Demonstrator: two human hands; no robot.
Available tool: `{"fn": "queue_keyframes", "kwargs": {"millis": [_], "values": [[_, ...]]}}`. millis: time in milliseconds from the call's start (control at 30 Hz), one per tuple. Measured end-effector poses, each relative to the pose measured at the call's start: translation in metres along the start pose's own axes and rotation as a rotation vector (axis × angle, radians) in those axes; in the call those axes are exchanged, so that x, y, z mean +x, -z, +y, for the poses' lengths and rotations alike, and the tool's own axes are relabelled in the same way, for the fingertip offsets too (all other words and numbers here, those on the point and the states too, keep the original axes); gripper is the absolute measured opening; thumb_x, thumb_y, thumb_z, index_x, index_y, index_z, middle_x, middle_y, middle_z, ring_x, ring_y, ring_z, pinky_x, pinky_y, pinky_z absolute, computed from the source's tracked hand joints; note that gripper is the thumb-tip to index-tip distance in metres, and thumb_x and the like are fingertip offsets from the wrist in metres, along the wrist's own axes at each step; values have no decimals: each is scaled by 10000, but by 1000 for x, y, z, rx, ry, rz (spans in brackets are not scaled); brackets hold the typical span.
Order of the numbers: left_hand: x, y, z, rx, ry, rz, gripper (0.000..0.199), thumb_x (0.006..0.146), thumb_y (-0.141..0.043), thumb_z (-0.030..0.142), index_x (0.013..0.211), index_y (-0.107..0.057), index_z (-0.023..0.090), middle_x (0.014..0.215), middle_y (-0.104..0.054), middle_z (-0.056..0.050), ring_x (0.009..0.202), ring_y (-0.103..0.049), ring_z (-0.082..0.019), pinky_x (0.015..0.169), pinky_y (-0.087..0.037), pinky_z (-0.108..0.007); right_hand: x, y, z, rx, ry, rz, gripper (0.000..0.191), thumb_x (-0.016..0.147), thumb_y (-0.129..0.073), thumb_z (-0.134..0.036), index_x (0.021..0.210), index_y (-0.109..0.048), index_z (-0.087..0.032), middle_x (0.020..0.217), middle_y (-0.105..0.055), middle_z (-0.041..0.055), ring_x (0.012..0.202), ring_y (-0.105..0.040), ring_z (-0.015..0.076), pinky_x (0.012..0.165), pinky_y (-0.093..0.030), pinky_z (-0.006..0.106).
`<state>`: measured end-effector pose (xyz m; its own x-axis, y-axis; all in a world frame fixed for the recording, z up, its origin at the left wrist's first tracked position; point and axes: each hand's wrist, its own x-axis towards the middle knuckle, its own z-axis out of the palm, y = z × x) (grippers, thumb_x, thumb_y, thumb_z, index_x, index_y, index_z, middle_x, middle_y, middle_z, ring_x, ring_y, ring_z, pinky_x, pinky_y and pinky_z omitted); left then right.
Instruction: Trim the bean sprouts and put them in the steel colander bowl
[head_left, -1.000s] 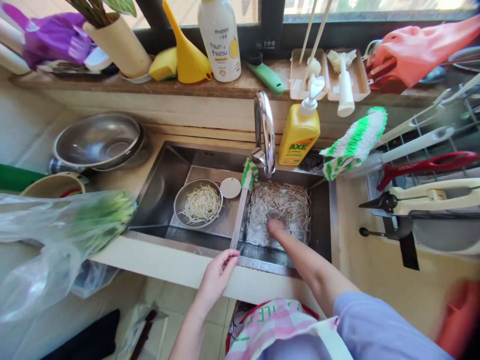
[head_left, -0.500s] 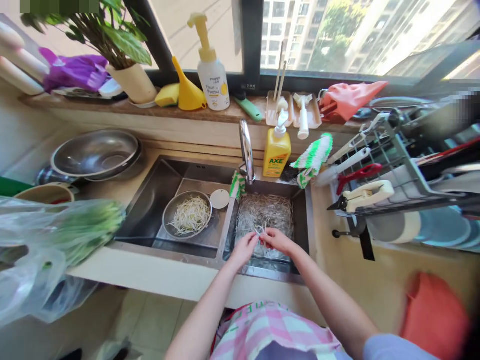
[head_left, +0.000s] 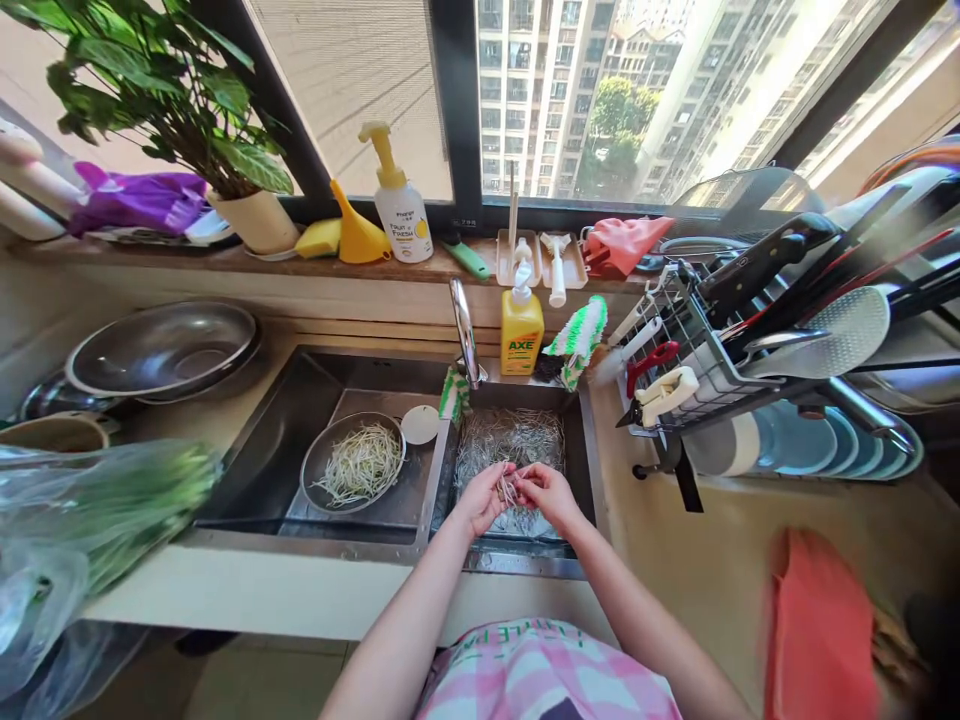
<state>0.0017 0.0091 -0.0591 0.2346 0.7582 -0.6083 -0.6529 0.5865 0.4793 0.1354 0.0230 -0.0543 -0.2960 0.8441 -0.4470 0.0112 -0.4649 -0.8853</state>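
My left hand [head_left: 486,497] is closed around a small bunch of bean sprouts [head_left: 508,490] over the right sink basin. Close beside it, my right hand [head_left: 546,494] pinches at the same sprouts with its fingertips. Below both hands, many loose sprouts [head_left: 510,437] lie in water in the right basin [head_left: 589,450]. In the left basin [head_left: 262,470] a round metal bowl [head_left: 309,484] holds a heap of pale sprouts [head_left: 361,463], with a white round lid or disc [head_left: 420,425] next to it.
A faucet [head_left: 464,330] and a yellow AXE bottle [head_left: 522,335] stand behind the sink. At the left are metal pans [head_left: 161,350] and bagged greens [head_left: 142,500]. A dish rack [head_left: 694,330] and a red cloth [head_left: 821,625] are at the right.
The view has shifted, so most things sit further left and lower. More sprouts now show between my hands, and my left hand has turned its palm more upward.
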Motion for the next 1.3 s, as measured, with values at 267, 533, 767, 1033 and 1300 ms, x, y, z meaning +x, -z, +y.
{"fn": "queue_keyframes", "kwargs": {"millis": [267,533,767,1033,1300], "values": [[-6,-6,11,28,114,-112,360,745,-576,377,1004,-548,129,818,-650,-75,695,-624,-142,671,-471,-278,10,3,0,-199,82,147,219,632,-592,-371,653,-564,-155,541,-519,-25,464,-437,87,441,-360,202],[-7,-2,3,177,80,-118,449,570,-737,145,980,-554,137,800,-646,-38,624,-613,-105,686,-463,-260,16,1,0,-266,114,179,278,692,-523,-442,668,-546,-166,624,-589,15,562,-525,127,515,-420,221],[-8,5,8,94,35,11,414,638,-693,163,1007,-505,146,803,-648,-54,694,-630,-136,729,-491,-330,5,11,-13,-183,48,96,265,658,-561,-431,688,-417,-211,586,-561,-20,430,-479,101,397,-370,206],[-24,-10,17,-25,22,-119,376,670,-605,63,1032,-523,123,1036,-612,-119,891,-614,-177,865,-451,-337,-15,7,-8,-419,267,193,165,765,-502,-358,740,-522,-196,679,-627,18,574,-554,141,536,-438,237],[-24,-14,13,-14,-11,-103,344,688,-623,106,1020,-539,145,1022,-610,-86,858,-607,-131,831,-462,-283,-25,2,-13,-647,465,136,174,815,-459,-272,850,-610,-192,872,-638,54,788,-575,171,715,-438,270]]}}
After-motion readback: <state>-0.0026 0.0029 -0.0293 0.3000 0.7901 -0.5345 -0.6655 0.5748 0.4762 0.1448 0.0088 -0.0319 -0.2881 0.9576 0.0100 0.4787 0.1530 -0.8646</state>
